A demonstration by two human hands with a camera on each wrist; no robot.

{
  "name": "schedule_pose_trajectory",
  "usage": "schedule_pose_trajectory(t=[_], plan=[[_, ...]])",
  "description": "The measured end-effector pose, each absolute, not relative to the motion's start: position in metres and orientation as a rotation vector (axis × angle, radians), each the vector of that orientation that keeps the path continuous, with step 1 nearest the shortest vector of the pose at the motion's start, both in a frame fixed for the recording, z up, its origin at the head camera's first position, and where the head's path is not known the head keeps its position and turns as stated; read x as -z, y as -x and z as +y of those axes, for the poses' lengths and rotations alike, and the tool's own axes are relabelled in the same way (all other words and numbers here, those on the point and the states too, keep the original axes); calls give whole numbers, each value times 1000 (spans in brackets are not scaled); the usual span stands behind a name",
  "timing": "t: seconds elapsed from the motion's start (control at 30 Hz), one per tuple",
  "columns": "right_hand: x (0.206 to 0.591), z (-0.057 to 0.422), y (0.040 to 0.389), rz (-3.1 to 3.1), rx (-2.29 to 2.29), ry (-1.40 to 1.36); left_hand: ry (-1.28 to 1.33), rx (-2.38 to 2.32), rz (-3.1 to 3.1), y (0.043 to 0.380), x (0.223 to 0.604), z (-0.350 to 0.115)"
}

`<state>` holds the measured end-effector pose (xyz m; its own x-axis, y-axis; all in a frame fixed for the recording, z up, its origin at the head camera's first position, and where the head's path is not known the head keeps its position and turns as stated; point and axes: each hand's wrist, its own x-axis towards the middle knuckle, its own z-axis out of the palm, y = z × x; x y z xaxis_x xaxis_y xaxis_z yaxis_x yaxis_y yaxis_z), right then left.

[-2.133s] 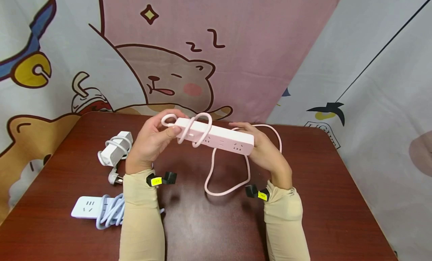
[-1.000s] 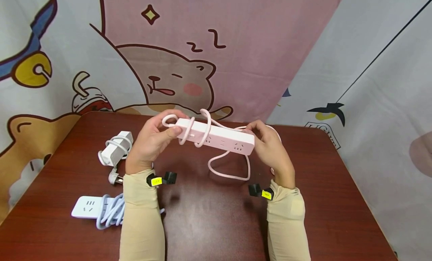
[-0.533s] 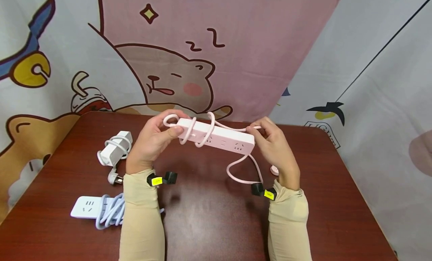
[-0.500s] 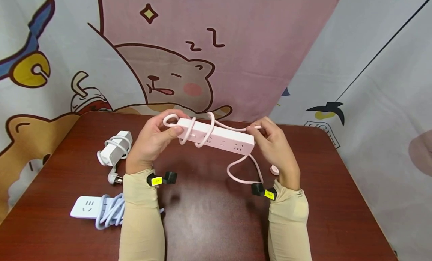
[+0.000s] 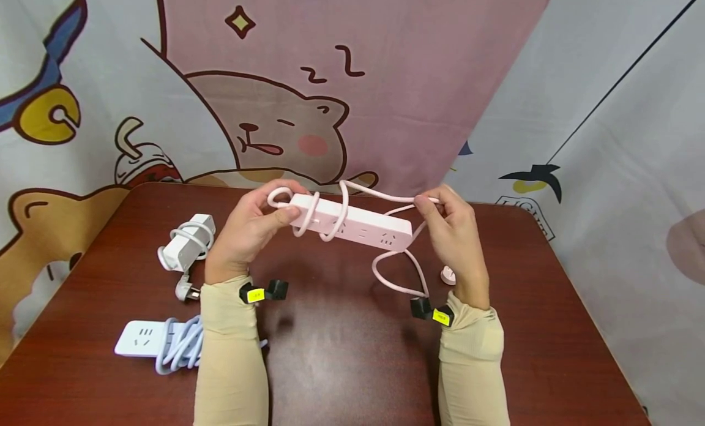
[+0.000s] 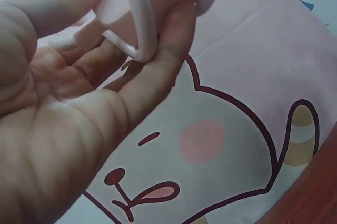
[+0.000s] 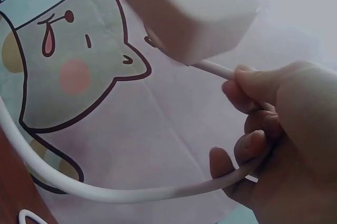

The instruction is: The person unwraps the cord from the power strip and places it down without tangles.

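Note:
A pink power strip (image 5: 371, 229) hangs in the air over the table, sockets facing the head camera. Its left end is gripped by my left hand (image 5: 248, 230), thumb on the front and fingers behind. Two turns of the strip's pink cord (image 5: 343, 209) wrap the body near that end. My right hand (image 5: 454, 233), off the strip's right end, pinches the cord between thumb and index finger; in the right wrist view the other fingers (image 7: 251, 142) curl round it too. More cord loops below the strip. A round pink plug (image 5: 448, 275) lies beside my right wrist.
On the brown table (image 5: 341, 365) at left is a white block (image 5: 190, 242) wrapped in its own cord, its plug (image 5: 187, 288) beside it. Nearer sits a white power strip (image 5: 142, 338) wound with a blue-grey cord (image 5: 184, 346), partly behind my left sleeve. A printed curtain (image 5: 418, 77) hangs behind.
My right hand has gone from the strip's right end to pinching the cord and has drawn it rightward. The second turn has shifted right along the strip. My left hand keeps its grip.

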<state>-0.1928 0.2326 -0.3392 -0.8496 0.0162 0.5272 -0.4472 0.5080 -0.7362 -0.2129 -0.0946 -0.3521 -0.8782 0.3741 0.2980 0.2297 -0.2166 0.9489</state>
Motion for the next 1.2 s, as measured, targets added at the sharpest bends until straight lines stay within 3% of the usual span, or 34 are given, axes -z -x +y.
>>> schedule_pose_trajectory(t=[0.77,1.2], plan=[[317,235,172,-2029,-1873,-416,-475,-2467,2117,218,349,-91],[324,245,174,-2373,-1702,-348,-426,-2602,1984,218,350,-93]])
